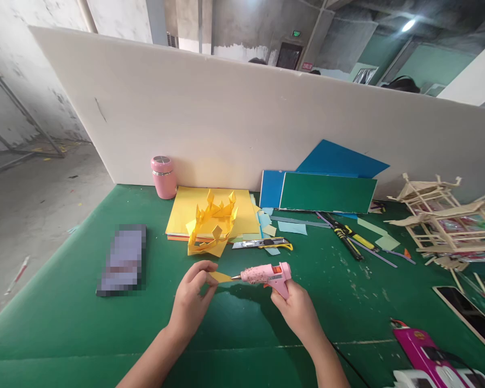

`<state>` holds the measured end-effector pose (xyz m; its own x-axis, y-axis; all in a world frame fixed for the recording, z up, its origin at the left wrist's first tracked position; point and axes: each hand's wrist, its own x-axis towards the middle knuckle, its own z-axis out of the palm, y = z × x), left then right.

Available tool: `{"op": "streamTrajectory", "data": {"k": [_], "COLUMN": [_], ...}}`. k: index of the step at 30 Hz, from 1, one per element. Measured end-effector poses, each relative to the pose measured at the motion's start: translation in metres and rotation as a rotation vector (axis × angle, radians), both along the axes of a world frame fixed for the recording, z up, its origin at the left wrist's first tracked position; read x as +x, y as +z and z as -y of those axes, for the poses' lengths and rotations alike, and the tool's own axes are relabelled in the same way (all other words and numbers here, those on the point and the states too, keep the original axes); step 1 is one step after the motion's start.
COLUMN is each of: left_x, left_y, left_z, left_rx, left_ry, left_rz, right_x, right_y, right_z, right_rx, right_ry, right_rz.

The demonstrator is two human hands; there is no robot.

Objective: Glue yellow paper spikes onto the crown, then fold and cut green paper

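Observation:
My left hand (196,291) pinches a small yellow paper piece (221,277) between thumb and fingers. In my right hand (295,304) is a pink hot glue gun (262,274), held by its handle, with the nozzle pointing left at the tip of the paper. The nozzle appears to touch that tip. Just beyond my hands a yellow folded-paper crown (216,231) stands upright, partly on a stack of coloured paper (181,210) with a yellow sheet on top. A yellow utility knife (262,243) lies to the right of the crown.
At the left lies a blurred phone (123,258); a pink flask (164,178) stands behind it. Green and blue boards (327,193) lean on the white partition (226,108). Cutters (345,237), paper scraps (291,228), stick models (448,215) and a magenta power strip (422,350) occupy the right.

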<state>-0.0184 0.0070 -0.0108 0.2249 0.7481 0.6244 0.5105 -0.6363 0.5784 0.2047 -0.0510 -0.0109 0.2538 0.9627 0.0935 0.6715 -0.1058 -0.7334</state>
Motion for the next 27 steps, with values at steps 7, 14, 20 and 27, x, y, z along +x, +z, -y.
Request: {"op": "streamTrajectory", "data": {"k": [7,14,20,27], "left_x": [-0.0002,-0.0003,-0.0006,-0.0007], "left_y": [0.0003,0.0005,0.0008,0.0007], "left_z": [-0.0012,-0.0011,-0.0010,-0.0001], "left_rx": [0.059,0.065,0.054,0.045], "left_ry": [0.009,0.009,0.001,0.001], "left_rz": [0.003,-0.007,-0.017,-0.002], "right_x": [0.0024,0.0017,0.0005,0.0048], "right_y": [-0.0004,0.0009,0.0015,-0.0019], "right_z": [0.0009,-0.0005,-0.0003,-0.0004], "right_rx": [0.034,0.107,0.132,0.098], "right_ry": [0.036,-0.024,-0.040,-0.021], "right_rz": [0.028,0.089,0.065,0.070]}}
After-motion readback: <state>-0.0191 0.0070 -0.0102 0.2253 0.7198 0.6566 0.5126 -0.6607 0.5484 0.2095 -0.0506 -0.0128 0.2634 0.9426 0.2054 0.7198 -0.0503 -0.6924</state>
